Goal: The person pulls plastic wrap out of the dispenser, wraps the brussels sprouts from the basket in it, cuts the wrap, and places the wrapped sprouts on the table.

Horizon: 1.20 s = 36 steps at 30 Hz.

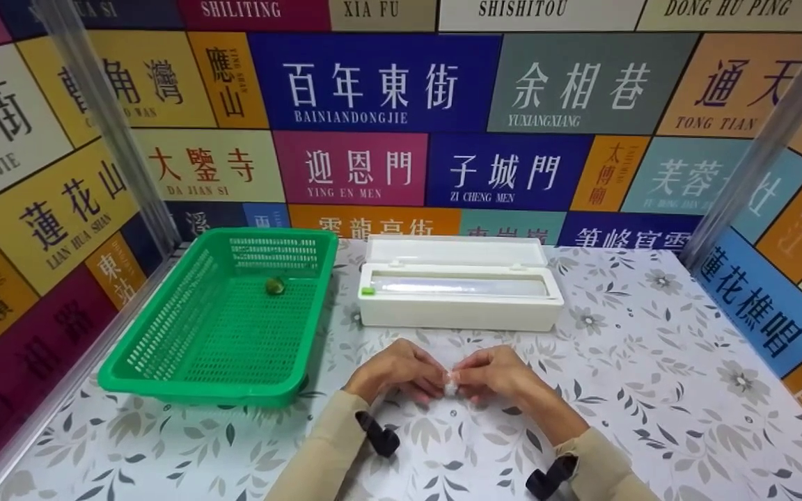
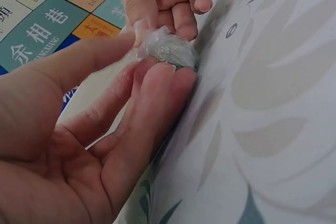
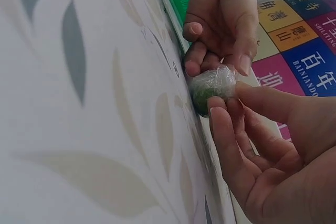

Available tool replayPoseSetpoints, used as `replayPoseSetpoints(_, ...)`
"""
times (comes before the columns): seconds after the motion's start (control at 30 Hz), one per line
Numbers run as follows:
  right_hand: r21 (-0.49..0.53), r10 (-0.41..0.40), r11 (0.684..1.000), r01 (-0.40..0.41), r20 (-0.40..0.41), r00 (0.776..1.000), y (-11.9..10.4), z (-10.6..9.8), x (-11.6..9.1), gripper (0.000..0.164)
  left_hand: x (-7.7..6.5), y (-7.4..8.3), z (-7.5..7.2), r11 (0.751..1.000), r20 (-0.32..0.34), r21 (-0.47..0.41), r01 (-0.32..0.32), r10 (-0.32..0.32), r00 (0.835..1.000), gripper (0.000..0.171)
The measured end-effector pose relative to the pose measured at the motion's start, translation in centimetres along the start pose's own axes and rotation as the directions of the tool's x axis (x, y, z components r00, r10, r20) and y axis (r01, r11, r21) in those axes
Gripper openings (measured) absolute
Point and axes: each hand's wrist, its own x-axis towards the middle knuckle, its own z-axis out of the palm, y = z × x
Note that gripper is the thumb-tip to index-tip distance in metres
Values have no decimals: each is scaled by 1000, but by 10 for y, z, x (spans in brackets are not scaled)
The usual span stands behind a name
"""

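A small round green thing wrapped in crumpled cling film (image 3: 212, 88) is between my two hands, just above or on the tablecloth; I cannot tell which. My left hand (image 1: 406, 370) pinches the film on one side with thumb and fingers. From the other side my right hand (image 1: 502, 376) pinches the same bundle, thumb on the film and fingertips beneath. The right wrist view shows dark green through the film at the lower end. In the left wrist view the gathered film (image 2: 169, 48) mostly covers it. What kind of thing lies inside is not clear.
Beyond the hands stands a white cling film box (image 1: 460, 313), lid raised, a film roll (image 1: 457, 286) inside and a green tab at its left. At left is a green plastic basket (image 1: 199, 393) holding one small greenish-brown round thing (image 1: 275, 286). Sign-covered walls enclose the floral tablecloth (image 1: 651, 390).
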Motion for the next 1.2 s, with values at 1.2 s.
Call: replayPoseSetpoints(1.2,38,-54,998,52,54,997,0,4,-1,13,1,-3,-2,1000,-7,-1,28,-28,1000,13)
